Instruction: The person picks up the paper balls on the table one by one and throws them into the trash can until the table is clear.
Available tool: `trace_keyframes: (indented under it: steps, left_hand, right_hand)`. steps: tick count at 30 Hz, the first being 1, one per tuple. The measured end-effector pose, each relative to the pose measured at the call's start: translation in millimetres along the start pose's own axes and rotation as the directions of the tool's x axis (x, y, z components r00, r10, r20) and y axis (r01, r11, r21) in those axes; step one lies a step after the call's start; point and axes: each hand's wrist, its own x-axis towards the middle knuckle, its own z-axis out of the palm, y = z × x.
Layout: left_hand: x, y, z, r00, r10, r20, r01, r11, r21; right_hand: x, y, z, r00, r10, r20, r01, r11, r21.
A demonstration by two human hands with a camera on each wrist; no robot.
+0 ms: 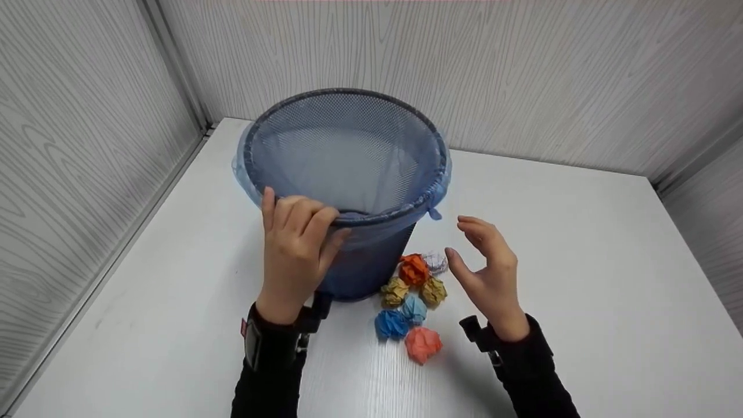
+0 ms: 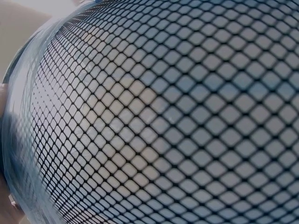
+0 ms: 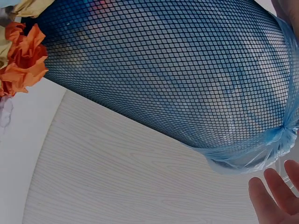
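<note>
A mesh wastebasket (image 1: 371, 261) lined with a blue plastic bag (image 1: 342, 157) stands on the white table, its mouth facing up. My left hand (image 1: 296, 249) grips the near rim, fingers hooked over the top and thumb outside. The left wrist view is filled by the basket's mesh side (image 2: 154, 116). My right hand (image 1: 490, 270) hovers to the right of the basket, thumb and fingers apart in a loose curve, holding nothing. In the right wrist view its fingertips (image 3: 279, 189) lie near a knot (image 3: 281, 134) in the bag's folded-over edge.
Several crumpled paper balls lie at the basket's near right foot: orange (image 1: 414, 270), white (image 1: 435, 262), two tan ones, light blue (image 1: 414, 309), blue (image 1: 391, 324) and pink (image 1: 423, 345). Wood-grain panels (image 1: 522, 75) rise behind and at both sides of the table (image 1: 580, 261).
</note>
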Motion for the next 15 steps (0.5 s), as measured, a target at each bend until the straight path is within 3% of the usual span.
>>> trace_keyframes:
  steps: [5, 9, 12, 15]
  left_hand:
    - [-0.3, 0.4, -0.7, 1.000, -0.006, -0.005, 0.006, 1.000, 0.002]
    - [-0.3, 0.6, -0.3, 1.000, -0.006, -0.009, 0.006, 1.000, -0.002]
    - [-0.1, 0.6, 0.1, 1.000, -0.005, -0.011, 0.005, 1.000, -0.006]
    - [-0.1, 0.7, 0.2, 1.000, -0.003, -0.011, 0.003, 1.000, -0.006]
  right_hand:
    - [-7.6, 4.6, 0.9, 0.994, -0.032, 0.101, 0.034, 0.999, -0.023]
    - [-16.3, 7.3, 2.3, 0.971, -0.082, 0.224, 0.085, 0.996, -0.004]
    - [-22.1, 8.5, 2.9, 0.931, -0.145, 0.335, 0.148, 0.989, 0.016]
    - [-28.1, 9.6, 4.1, 0.865, -0.226, 0.448, 0.236, 0.971, 0.033]
